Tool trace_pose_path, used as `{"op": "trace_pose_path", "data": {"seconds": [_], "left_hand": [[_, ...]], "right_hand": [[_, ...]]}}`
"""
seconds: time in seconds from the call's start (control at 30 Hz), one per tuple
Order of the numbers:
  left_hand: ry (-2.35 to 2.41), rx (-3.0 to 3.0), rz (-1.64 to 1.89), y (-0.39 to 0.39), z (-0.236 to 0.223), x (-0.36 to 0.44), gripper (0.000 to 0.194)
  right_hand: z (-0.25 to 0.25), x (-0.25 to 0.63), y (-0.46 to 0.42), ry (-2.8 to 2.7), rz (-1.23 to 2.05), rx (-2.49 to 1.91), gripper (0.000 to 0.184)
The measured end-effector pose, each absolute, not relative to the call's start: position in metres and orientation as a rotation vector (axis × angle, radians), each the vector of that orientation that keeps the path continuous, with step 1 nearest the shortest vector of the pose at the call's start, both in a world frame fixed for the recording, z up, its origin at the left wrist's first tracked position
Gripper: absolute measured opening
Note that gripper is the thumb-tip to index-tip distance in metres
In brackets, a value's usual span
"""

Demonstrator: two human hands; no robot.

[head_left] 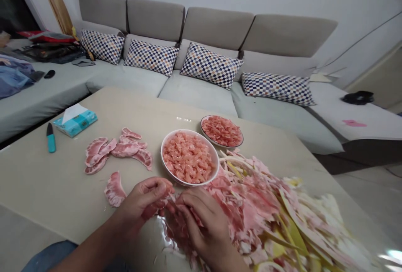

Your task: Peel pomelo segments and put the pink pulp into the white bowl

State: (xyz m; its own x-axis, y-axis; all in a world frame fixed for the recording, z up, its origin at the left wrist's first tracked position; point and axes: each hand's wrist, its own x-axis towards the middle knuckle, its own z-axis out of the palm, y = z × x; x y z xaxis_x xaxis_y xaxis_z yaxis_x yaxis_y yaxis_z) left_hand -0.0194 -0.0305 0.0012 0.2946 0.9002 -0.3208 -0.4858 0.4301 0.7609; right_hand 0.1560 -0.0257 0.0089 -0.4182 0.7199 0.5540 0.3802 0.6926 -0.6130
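Both hands meet at the table's near side, just below a white bowl (216, 161) heaped with pink pomelo flesh (188, 156). My left hand (146, 198) is closed around a piece of pomelo (152, 210), mostly hidden by the fingers. Its thumb presses on top. My right hand (205, 221) touches the same piece with fingers pinched at its whitish edge; what exactly lies between them is hard to see. Left of the bowl lie several unpeeled pomelo segments (125, 148), and a single segment (114, 190) rests nearer my left hand.
Behind the bowl stands a dark-rimmed plate (237, 144) of pomelo flesh. A large pile of membranes and peel (266, 205) covers the table's right side. A tissue pack (77, 122) and a teal-handled knife (51, 140) lie at left. A sofa (201, 89) stands beyond the table.
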Motion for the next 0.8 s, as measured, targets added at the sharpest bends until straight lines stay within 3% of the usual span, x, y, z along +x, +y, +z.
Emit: {"op": "trace_pose_path", "data": {"seconds": [0.27,0.4,0.6,0.8], "left_hand": [[0.905,0.447,1.139,-0.023,0.003,-0.028,0.025],[0.969,0.631,1.123,-0.022,0.008,-0.03,0.023],[1.102,0.953,1.121,-0.026,-0.001,-0.022,0.026],[1.138,1.127,1.074,-0.03,-0.006,-0.02,0.014]], "right_hand": [[0.014,0.16,-0.03,-2.101,0.643,-0.801,0.016],[0.015,0.165,-0.027,-2.328,0.869,-0.829,0.025],[0.012,0.167,-0.018,-2.259,0.941,-1.08,0.008],[0.014,0.17,-0.017,-2.089,0.865,-1.12,0.008]]}}
